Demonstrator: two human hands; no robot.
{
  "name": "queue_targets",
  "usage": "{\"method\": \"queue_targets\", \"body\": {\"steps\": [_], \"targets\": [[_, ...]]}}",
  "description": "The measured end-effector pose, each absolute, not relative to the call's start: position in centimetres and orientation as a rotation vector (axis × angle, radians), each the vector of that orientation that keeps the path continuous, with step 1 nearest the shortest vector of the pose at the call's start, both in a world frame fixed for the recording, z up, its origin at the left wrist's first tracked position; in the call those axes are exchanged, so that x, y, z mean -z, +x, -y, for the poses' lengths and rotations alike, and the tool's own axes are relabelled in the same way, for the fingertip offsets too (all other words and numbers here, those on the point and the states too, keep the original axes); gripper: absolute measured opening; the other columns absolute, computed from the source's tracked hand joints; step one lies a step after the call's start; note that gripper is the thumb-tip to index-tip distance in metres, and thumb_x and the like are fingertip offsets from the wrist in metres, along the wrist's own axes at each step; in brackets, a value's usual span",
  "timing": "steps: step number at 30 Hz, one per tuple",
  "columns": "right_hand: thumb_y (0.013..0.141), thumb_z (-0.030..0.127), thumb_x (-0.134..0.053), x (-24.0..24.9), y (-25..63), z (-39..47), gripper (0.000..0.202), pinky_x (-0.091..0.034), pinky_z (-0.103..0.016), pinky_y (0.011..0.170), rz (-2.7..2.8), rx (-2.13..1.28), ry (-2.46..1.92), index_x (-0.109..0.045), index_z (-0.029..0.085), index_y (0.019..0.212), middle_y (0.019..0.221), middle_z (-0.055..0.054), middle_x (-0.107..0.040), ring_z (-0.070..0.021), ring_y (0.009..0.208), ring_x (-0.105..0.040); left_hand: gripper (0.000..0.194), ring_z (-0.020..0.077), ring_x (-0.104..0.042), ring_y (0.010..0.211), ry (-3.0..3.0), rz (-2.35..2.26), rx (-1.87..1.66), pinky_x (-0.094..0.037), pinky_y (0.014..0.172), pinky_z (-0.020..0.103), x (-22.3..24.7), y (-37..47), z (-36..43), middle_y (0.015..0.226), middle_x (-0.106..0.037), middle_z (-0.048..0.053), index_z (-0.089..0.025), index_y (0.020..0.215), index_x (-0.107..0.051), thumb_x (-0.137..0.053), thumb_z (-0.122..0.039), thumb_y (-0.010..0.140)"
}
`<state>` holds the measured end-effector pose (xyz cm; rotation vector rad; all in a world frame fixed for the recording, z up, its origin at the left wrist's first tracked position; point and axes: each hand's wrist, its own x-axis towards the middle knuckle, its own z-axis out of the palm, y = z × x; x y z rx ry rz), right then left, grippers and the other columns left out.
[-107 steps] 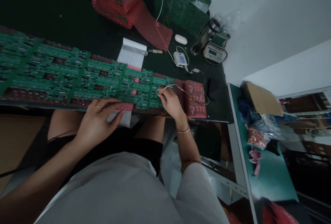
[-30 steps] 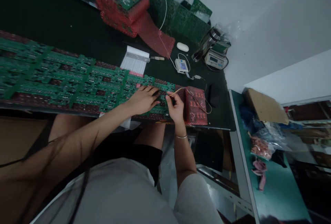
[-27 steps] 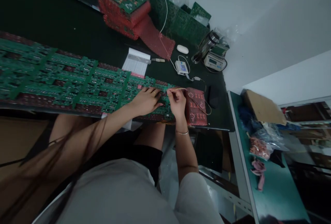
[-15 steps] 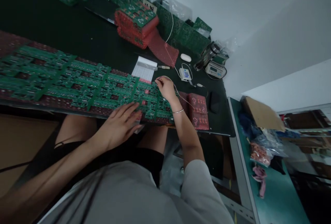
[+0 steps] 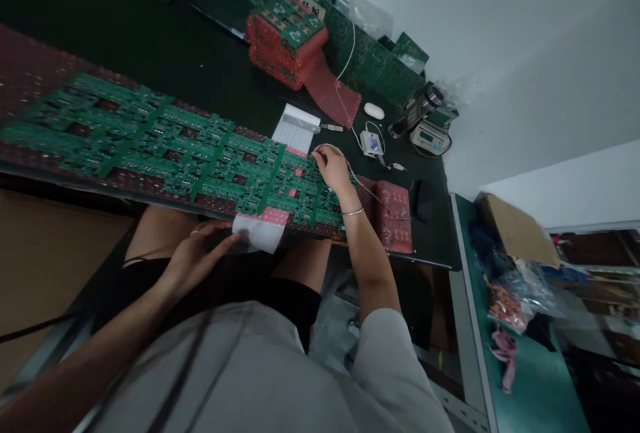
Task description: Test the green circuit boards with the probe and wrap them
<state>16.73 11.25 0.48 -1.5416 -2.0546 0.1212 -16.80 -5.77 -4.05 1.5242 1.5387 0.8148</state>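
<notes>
Clock positions are read from the right hand [image 5: 320, 155], with 12 at the far side. The right hand is pinched on a thin wire [image 5: 377, 196], fingertips over the far edge of the circuit boards [image 5: 205, 160]; contact with the boards cannot be told. The left hand [image 5: 203, 246] is at 8 o'clock, outside the near edge of the table [image 5: 165, 53], fingers loosely extended at the left edge of a white sheet [image 5: 260, 233]; whether it grips the sheet cannot be told. The circuit boards lie on red bubble wrap [image 5: 30, 80] and run from under the right hand toward 9 o'clock, close along the near edge; the sheet overhangs that edge. The wire passes over a red packet [image 5: 395, 223] at 4 o'clock—the table corner lies beyond it. A small meter [image 5: 371, 144] sits at 2 o'clock, near the hand; a red-wrapped bundle [image 5: 285, 43] stands well apart at 11 o'clock. The broadest room for movement is at 10 o'clock—dark tabletop between the boards' far edge and the bundle.
</notes>
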Motion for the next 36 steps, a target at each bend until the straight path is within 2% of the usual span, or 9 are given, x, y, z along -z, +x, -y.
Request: {"method": "queue_targets", "body": {"steps": [4, 8, 11, 15, 19, 28, 36], "targets": [[0.110, 0.043, -0.055, 0.0, 17.1, -11.3, 0.030, -0.055, -0.038, 0.100, 2.008, -0.157, -1.500, -0.073, 0.021, 0.100, 0.102, -0.010, -0.078, -0.0247, 0.099, -0.070, 0.066, 0.0317, -0.071, 0.109, 1.303, -1.447, -0.820, -0.052, 0.113, 0.049, 2.8, -16.6, 5.7, 0.108, -0.076, 0.008, -0.024, 0.083, -0.072, -0.069, -0.088, 0.069], [0.110, 0.045, -0.054, 0.3, 17.2, -11.2, 0.033, -0.054, -0.041, 0.101, 1.987, -0.214, -1.484, -0.071, 0.021, 0.098, 0.103, -0.011, -0.078, -0.0255, 0.098, -0.069, 0.063, 0.0326, -0.070, 0.112, 1.270, -1.460, -0.843, -0.050, 0.115, 0.049, 3.3, -16.9, 6.3, 0.110, -0.074, 0.008, -0.024, 0.079, -0.073, -0.070, -0.086, 0.067], [0.110, 0.047, -0.052, 0.2, 17.1, -11.1, 0.035, -0.054, -0.041, 0.104, 1.979, -0.265, -1.473, -0.071, 0.020, 0.100, 0.103, -0.011, -0.077, -0.0252, 0.097, -0.070, 0.057, 0.0327, -0.070, 0.110, 1.340, -1.503, -0.848, -0.052, 0.111, 0.049, 4.1, -17.4, 6.7, 0.109, -0.074, 0.009, -0.024, 0.081, -0.074, -0.068, -0.080, 0.073], [0.110, 0.046, -0.053, 0.1, 17.1, -11.1, 0.033, -0.054, -0.037, 0.101, 1.962, -0.267, -1.473, -0.071, 0.021, 0.100, 0.103, -0.011, -0.077, -0.0244, 0.099, -0.070, 0.040, 0.0295, -0.069, 0.098, 1.684, -1.606, -1.088, -0.057, 0.100, 0.047, 3.8, -18.1, 6.6, 0.099, -0.072, 0.008, -0.026, 0.092, -0.076, -0.067, -0.065, 0.085], [0.109, 0.046, -0.054, 0.1, 17.0, -11.0, 0.031, -0.053, -0.037, 0.101, 1.945, -0.273, -1.474, -0.070, 0.021, 0.098, 0.102, -0.011, -0.077, -0.0244, 0.099, -0.070, 0.026, 0.0278, -0.068, 0.099, 2.030, -1.509, -1.056, -0.054, 0.097, 0.047, 2.3, -18.6, 5.0, 0.106, -0.076, 0.007, -0.031, 0.101, -0.081, -0.062, -0.050, 0.097], [0.110, 0.050, -0.052, 0.4, 16.9, -10.9, 0.037, -0.053, -0.038, 0.101, 1.924, -0.256, -1.474, -0.071, 0.020, 0.100, 0.102, -0.011, -0.077, -0.0247, 0.100, -0.070, 0.031, 0.0232, -0.068, 0.098, 2.193, -1.357, -1.053, -0.050, 0.094, 0.039, 1.7, -19.2, 2.1, 0.104, -0.078, 0.005, -0.035, 0.093, -0.085, -0.060, -0.053, 0.100], [0.110, 0.049, -0.052, 0.6, 16.9, -10.9, 0.036, -0.053, -0.039, 0.099, 1.913, -0.260, -1.454, -0.070, 0.020, 0.100, 0.103, -0.012, -0.078, -0.0254, 0.101, -0.070, 0.030, 0.0229, -0.068, 0.102, 2.170, -1.297, -0.982, -0.048, 0.099, 0.041, 2.1, -19.7, 1.7, 0.110, -0.079, 0.005, -0.035, 0.096, -0.086, -0.064, -0.056, 0.097]]}}
